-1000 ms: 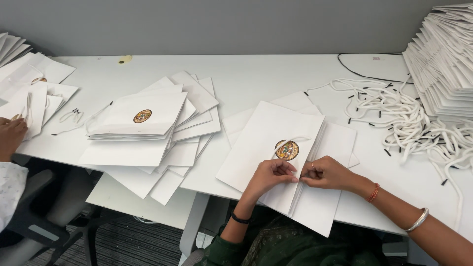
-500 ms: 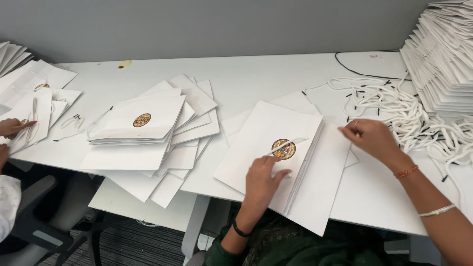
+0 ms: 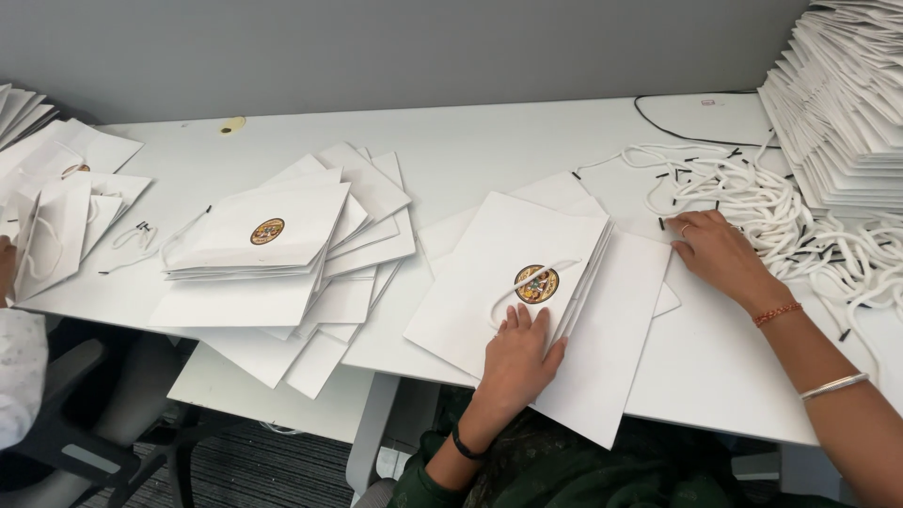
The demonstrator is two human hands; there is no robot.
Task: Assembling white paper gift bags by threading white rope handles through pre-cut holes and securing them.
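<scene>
Bags everywhere on this white table [image 3: 527, 132]. The one in hand is a flat white paper bag [image 3: 489, 273] with a round gold emblem [image 3: 536, 283], lying on top of a small stack at the near edge, right of the middle. A white cord handle [image 3: 527, 278] already loops across its face.

My guess is it handles light and floppy-stiff: thin card that creases if you pinch it mid-panel and slides easily on the sheets under it. Best held flat with a palm, or lifted by a folded edge or the cord rather than a corner.

The left hand [image 3: 520, 356] lies open and flat on the bag's near part, fingers spread and pointing away, wrist bent up from below the table edge, pinning it and gripping nothing. The right hand [image 3: 717, 252] is stretched out to the right, palm down, fingers loosely curled at the edge of a cord pile [image 3: 771, 202]; I can't tell whether it has actually pinched one. Those cords look soft, limp and tangly, with black tips, so grabbing near a tip seems easiest.

Further left sits a fanned bag heap [image 3: 282, 245], and a tall folded stack [image 3: 847, 103] stands far right. Another person's sleeve [image 3: 19, 376] shows at the left edge.
</scene>
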